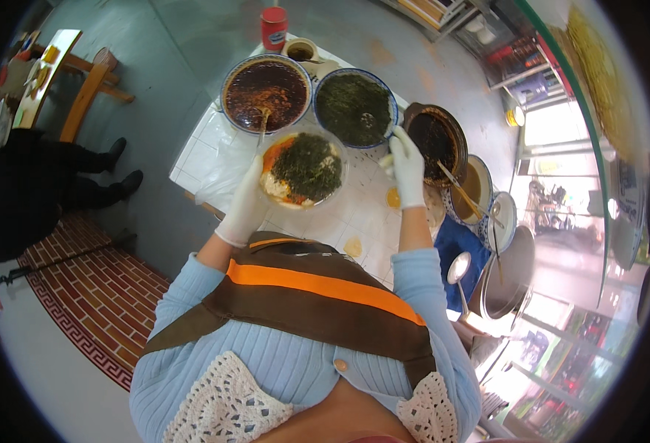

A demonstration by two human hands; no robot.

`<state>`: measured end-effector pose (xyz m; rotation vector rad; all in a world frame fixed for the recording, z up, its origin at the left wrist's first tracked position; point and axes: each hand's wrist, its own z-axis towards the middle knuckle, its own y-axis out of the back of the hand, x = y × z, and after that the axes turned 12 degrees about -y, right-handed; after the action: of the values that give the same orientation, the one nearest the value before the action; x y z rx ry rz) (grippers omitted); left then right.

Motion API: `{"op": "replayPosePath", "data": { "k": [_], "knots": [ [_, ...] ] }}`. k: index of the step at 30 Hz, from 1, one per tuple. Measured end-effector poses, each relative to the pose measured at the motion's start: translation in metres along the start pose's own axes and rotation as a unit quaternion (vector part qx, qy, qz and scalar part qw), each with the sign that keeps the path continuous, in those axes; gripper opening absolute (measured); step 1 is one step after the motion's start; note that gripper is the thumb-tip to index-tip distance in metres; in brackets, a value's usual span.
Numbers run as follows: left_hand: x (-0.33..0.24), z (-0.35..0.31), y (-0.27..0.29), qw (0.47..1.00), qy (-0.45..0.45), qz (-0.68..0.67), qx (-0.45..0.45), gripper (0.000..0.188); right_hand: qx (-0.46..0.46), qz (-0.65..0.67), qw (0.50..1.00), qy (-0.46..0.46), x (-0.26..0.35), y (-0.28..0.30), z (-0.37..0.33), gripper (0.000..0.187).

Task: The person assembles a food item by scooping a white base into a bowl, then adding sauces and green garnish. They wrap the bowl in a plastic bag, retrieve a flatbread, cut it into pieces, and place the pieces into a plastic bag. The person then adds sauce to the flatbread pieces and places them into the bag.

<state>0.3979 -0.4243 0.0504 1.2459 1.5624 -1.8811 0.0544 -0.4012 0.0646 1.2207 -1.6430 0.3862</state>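
My gloved left hand grips the left side of a clear plastic bowl. Inside it lie chopped dark greens, with pale food and red-orange sauce around them. My gloved right hand is at the right rim of a blue-rimmed bowl of dark green chopped leaves. Its fingers are bent together, and what they hold is hidden. A small shiny round shape shows in the greens near that hand. Left of this bowl, a similar one holds dark red chilli sauce, with a ladle standing in it.
To the right are a brown pot of dark sauce, a bowl of tan liquid with utensils across it, a white bowl and a large metal pot. A red can stands at the back. A person's dark-clothed legs show at left.
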Motion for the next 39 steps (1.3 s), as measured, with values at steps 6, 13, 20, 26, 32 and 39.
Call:
{"op": "replayPosePath", "data": {
  "k": [6, 13, 20, 26, 32, 39],
  "knots": [
    [-0.052, -0.062, 0.015, 0.980, 0.032, -0.168, -0.100, 0.055, -0.021, -0.235, 0.899, 0.369, 0.002, -0.043, -0.054, 0.062],
    [-0.094, -0.111, 0.046, 0.986, -0.034, -0.042, -0.156, 0.054, 0.154, -0.451, 0.791, 0.384, 0.006, -0.186, -0.049, 0.077],
    [-0.111, -0.116, 0.066, 0.967, -0.059, -0.096, -0.228, 0.060, 0.114, -0.428, 0.753, 0.487, 0.044, -0.216, -0.024, 0.014],
    [-0.117, -0.105, 0.080, 0.967, -0.068, -0.106, -0.220, 0.061, 0.083, -0.413, 0.767, 0.484, 0.083, -0.199, -0.023, 0.011],
    [-0.117, -0.087, 0.088, 0.966, -0.070, -0.128, -0.213, 0.060, 0.081, -0.404, 0.752, 0.515, 0.096, -0.237, 0.004, 0.011],
    [-0.112, -0.079, 0.093, 0.961, -0.086, -0.144, -0.222, 0.058, 0.107, -0.455, 0.697, 0.544, 0.069, -0.258, 0.018, 0.012]
  ]
}}
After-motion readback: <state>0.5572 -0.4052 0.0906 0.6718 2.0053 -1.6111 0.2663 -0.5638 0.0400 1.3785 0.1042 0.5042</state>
